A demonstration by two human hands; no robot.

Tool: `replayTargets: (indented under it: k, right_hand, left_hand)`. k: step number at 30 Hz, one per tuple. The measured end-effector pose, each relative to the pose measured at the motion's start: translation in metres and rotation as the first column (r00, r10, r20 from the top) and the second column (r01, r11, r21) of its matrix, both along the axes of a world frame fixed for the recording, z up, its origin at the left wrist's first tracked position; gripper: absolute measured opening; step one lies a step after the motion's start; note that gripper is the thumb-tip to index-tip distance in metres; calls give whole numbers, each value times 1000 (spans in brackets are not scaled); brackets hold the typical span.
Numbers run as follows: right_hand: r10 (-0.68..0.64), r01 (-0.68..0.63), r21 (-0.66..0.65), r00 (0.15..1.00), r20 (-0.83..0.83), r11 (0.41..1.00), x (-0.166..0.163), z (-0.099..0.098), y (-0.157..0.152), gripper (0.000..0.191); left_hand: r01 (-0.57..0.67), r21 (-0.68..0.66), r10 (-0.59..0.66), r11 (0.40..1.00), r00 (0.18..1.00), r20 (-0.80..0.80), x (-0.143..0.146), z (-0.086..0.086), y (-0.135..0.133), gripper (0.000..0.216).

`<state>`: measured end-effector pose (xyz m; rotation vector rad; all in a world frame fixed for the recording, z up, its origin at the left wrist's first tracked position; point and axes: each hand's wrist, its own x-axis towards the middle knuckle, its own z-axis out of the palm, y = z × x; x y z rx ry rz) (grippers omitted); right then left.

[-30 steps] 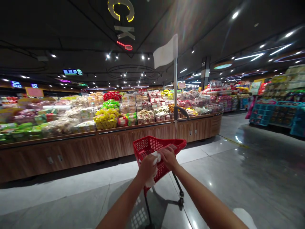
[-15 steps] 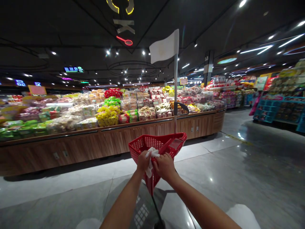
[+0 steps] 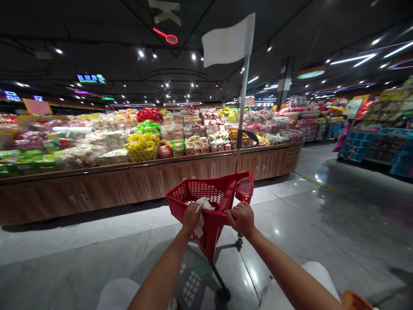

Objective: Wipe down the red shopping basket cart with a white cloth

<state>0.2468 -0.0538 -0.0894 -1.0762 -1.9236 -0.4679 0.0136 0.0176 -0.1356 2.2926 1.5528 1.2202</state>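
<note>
A red plastic shopping cart (image 3: 212, 232) with a perforated basket stands right in front of me. My left hand (image 3: 191, 217) is closed on a crumpled white cloth or tissue (image 3: 205, 204), pressed against the near left rim of the basket. Part of the cloth hangs below my fingers. Further right, my right hand (image 3: 242, 218) is wrapped round the cart's red rim or handle, beside a red holder with a pale panel (image 3: 245, 187). A grey pole (image 3: 243, 97) rises from the cart, carrying a white flag (image 3: 227, 42) and a dark loop-shaped grip (image 3: 248, 138).
Behind the cart runs a long wood-panelled display counter (image 3: 206, 167) piled with packaged foods. Blue racks (image 3: 364, 144) of goods stand to the right. Grey tiled floor (image 3: 309, 215) lies between. A caster wheel (image 3: 238, 243) shows under the cart.
My right hand has moved right along the cart's rim, away from my left hand. The cart has turned and its pole leans more. My left hand keeps the cloth.
</note>
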Motion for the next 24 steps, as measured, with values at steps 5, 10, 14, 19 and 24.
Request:
replayTargets:
  k: [5, 10, 14, 19, 24]
  right_hand:
    - [-49, 49, -2, 997, 64, 999, 41, 5, 9, 38]
    - [-148, 180, -133, 964, 220, 975, 11, -1, 22, 24]
    - [-178, 274, -270, 926, 333, 923, -20, -26, 34, 25]
    - [-215, 314, -275, 916, 338, 909, 0, -40, 35, 23]
    - [-146, 251, -261, 919, 365, 932, 31, -36, 33, 17]
  left_hand:
    - [-51, -58, 47, 997, 997, -55, 4, -10, 11, 29]
    - [-12, 2, 12, 1000, 997, -80, 44, -17, 4, 28]
    - [167, -22, -169, 986, 976, -141, 60, -24, -2, 34]
    - [231, -1, -223, 973, 939, -261, 83, -29, -8, 41]
    - [195, -68, -205, 978, 880, -429, 96, -18, -5, 36]
